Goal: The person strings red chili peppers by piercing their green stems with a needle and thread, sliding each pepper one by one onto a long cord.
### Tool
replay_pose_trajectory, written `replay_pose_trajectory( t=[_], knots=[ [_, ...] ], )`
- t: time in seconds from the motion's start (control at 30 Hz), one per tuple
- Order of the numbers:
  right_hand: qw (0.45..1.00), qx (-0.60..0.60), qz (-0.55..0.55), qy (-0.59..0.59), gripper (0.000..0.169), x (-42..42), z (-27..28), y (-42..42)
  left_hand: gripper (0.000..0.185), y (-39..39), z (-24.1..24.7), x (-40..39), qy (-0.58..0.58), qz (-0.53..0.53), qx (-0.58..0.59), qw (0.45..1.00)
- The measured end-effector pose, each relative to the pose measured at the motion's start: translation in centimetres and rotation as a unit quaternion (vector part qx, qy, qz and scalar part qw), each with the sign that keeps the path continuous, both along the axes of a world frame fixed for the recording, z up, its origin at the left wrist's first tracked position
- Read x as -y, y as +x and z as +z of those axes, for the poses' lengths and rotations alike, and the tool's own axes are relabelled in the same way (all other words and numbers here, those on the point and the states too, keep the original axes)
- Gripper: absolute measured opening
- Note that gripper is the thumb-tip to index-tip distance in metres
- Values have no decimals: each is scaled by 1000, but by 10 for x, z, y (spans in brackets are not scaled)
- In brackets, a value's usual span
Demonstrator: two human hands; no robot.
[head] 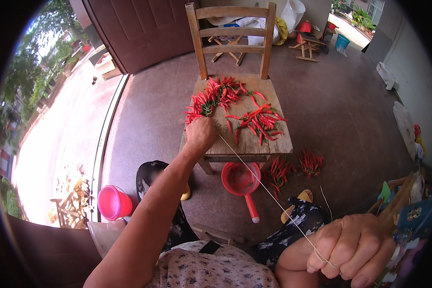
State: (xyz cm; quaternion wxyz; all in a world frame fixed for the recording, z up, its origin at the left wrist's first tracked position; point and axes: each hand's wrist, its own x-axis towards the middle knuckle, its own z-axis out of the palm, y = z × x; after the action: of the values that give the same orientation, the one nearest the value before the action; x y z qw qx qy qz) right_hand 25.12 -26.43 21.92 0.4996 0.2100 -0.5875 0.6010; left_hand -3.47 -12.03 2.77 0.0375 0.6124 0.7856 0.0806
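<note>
A taut pale thread (270, 183) runs from my left hand (201, 131) down to my right hand (352, 248). My right fingers are curled tightly on the thread, which loops around them, and a loose tail rises behind. My left hand is closed at the near end of a curved cluster of red chillies (216, 94), bunched with green stems inward; its fingertips are hidden. The cluster lies on the seat of a wooden chair (244, 147). To its right is a loose pile of red chillies (261, 122).
Below the seat's front edge sits a red plastic dipper (240, 178). Two chilli bunches lie on the floor, a nearer bunch (281, 171) and a farther bunch (310, 163). At left stands a pink bucket (114, 202), near a door track (109, 136). Bags and clutter (414, 219) crowd the right.
</note>
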Motion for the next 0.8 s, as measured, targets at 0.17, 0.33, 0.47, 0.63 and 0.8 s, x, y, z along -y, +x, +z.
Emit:
replay_pose_trajectory(
  t=[0.17, 0.33, 0.47, 0.63, 0.8],
  knots=[
    [1000, 3, 9, -25, 4, 4, 4, 0, 17, 3, -8, 3, 58, -41, -67, 995],
    [999, -42, 8, -28, 10, 13, 4, 1, 16, -2, -28, 5, 130, -77, -138, 979],
    [999, -43, 15, -16, 9, 11, 4, 1, 16, -11, -35, 4, 157, -101, -142, 972],
    [999, 11, 32, -5, 7, 4, 6, 4, 18, -14, -35, 5, 178, -122, -125, 968],
    [982, 135, 76, 107, 11, -17, 7, 19, 36, -8, -46, 32, 305, -134, -84, 939]
  ],
)
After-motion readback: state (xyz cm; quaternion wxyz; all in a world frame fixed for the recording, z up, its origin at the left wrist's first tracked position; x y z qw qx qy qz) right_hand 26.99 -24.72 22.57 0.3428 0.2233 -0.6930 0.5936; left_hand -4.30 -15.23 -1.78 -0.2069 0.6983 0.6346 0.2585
